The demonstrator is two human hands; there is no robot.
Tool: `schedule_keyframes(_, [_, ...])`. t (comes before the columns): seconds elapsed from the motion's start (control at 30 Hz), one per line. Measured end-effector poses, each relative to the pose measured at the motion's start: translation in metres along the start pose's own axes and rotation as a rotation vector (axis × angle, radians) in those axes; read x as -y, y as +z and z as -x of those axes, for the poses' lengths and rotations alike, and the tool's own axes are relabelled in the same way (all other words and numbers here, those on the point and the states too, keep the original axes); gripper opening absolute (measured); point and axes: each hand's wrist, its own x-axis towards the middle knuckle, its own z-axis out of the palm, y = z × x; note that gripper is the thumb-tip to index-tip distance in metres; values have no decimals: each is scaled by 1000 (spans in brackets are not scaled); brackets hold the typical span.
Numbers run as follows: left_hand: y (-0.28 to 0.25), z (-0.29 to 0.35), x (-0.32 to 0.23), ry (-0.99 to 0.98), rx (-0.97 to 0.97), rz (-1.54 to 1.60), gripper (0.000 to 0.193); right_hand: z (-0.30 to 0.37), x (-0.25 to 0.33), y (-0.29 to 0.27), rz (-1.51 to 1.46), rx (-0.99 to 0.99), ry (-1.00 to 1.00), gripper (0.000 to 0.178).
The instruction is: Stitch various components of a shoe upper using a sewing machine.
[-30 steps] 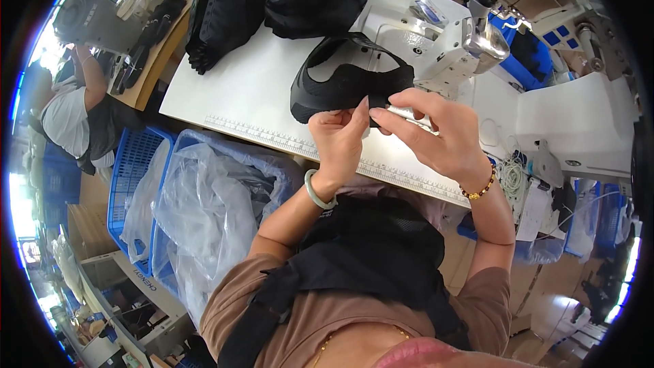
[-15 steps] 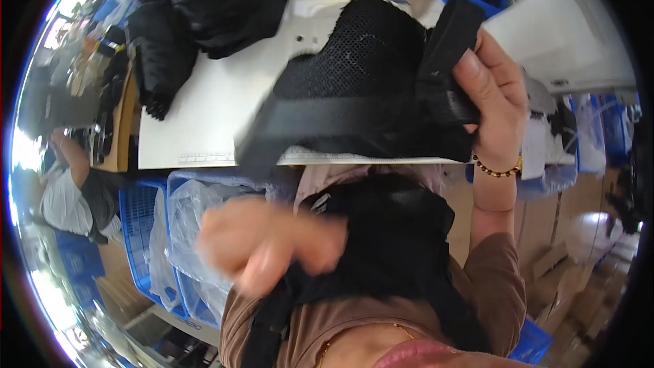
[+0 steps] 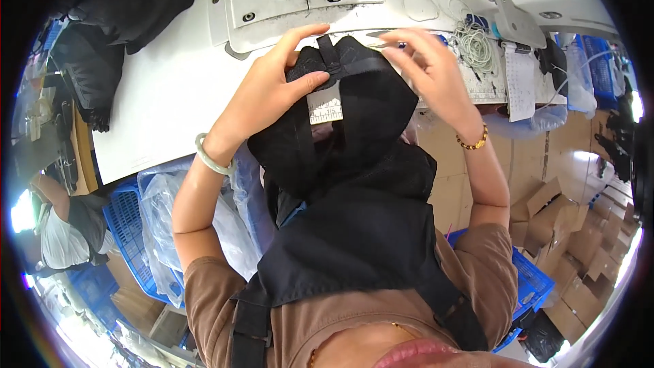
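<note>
A black fabric piece (image 3: 381, 99) with mesh and sewn straps hangs over the table's front edge, in front of my chest. My left hand (image 3: 269, 92) grips its upper left side, thumb on top near a short upright strap loop (image 3: 327, 51). Beside the upper right corner, my right hand (image 3: 436, 71) is closed around small metal thread snips (image 3: 387, 44), partly hidden by the fingers. Their tips point left, close to the fabric. Through a gap between the straps shows part of a ruler strip (image 3: 325, 110) on the table edge.
A sewing machine base (image 3: 306, 10) stands at the table's far side. Tangled pale cord (image 3: 477, 48) lies to the right. Black fabric pieces (image 3: 88, 61) are heaped at the left. Blue crates (image 3: 133, 232) with plastic bags stand below; cardboard boxes (image 3: 579, 259) lie at right.
My left hand, blurred low in the air before, now grips the fabric piece. The right hand has let go of it and holds snips. The piece is turned and nearer my body; the view has shifted.
</note>
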Motion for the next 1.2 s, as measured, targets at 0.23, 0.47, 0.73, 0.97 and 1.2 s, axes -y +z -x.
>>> schedule_keyframes(0.23, [7, 2, 5, 191, -43, 177, 47, -8, -38, -21, 717, -41, -553, 21])
schedule_keyframes(0.47, [3, 4, -7, 141, 7, 108, 45, -2, 5, -26, -156, -13, -58, 28])
schedule_keyframes(0.73, [6, -5, 29, 213, -70, -178, 38, -12, -6, -2, 509, 390, -704, 33])
schedule_keyframes(0.97, [15, -12, 34, 471, -185, -470, 30, -21, -7, 14, 240, 204, -405, 26])
schedule_keyframes(1.2, [10, -24, 37, 534, -140, -517, 31, 0, -2, 16, 536, 121, -313, 37])
